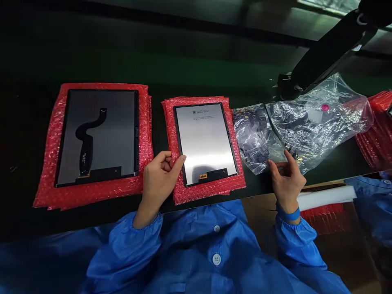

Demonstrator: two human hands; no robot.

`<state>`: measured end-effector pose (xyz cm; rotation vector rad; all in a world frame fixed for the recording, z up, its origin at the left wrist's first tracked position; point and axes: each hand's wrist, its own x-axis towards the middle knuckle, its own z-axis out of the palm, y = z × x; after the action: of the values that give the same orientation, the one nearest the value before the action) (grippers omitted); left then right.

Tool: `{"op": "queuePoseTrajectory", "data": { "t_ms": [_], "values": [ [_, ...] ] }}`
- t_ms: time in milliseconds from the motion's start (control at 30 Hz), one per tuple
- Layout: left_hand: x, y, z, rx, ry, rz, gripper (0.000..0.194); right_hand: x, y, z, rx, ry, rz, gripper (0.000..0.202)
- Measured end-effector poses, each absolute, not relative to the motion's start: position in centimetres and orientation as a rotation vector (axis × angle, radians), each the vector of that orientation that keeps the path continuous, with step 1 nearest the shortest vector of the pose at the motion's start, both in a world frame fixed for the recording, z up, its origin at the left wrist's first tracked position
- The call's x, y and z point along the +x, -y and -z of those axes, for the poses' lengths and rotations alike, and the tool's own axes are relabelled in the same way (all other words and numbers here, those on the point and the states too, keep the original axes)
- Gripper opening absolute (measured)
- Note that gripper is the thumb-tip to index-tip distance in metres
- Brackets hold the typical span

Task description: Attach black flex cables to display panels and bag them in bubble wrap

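Observation:
In front of me lies a display panel [206, 139], silvery back up, on stacked red bubble-wrap sleeves [211, 192]. My left hand [159, 179] grips the left edge there, its thumb on the panel's frame and its other fingers curled at the red wrap. To the right, my right hand [287, 179] reaches to the near edge of a clear plastic bag [324, 118], thumb and forefinger apart. Small dark connector ends [290, 152] stick out by its forefinger. Dark flex cables [254, 130] show through a second clear bag beside it.
On the left, another panel [116, 139] with a black flex cable [86, 143] attached rests on red bubble wrap [50, 171]. A black jointed arm [327, 53] hangs over the bags. More red sleeves [376, 139] lie far right, near another person's blue sleeve [370, 200].

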<state>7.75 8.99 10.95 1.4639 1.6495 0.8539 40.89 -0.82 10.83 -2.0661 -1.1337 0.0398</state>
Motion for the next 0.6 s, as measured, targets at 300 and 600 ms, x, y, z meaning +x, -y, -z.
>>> {"op": "queuePoseTrajectory", "data": {
  "t_ms": [300, 600],
  "values": [
    [8.05, -8.93, -11.39, 1.472, -1.657, -0.863, 0.034, 40.44, 0.82, -11.07, -1.948, 1.201, -0.396, 0.062],
    [8.05, -8.85, -11.41, 1.478, -1.644, -0.865, 0.033, 40.12, 0.75, -10.61, -1.873, 1.22, -0.192, 0.039]
  ]
}}
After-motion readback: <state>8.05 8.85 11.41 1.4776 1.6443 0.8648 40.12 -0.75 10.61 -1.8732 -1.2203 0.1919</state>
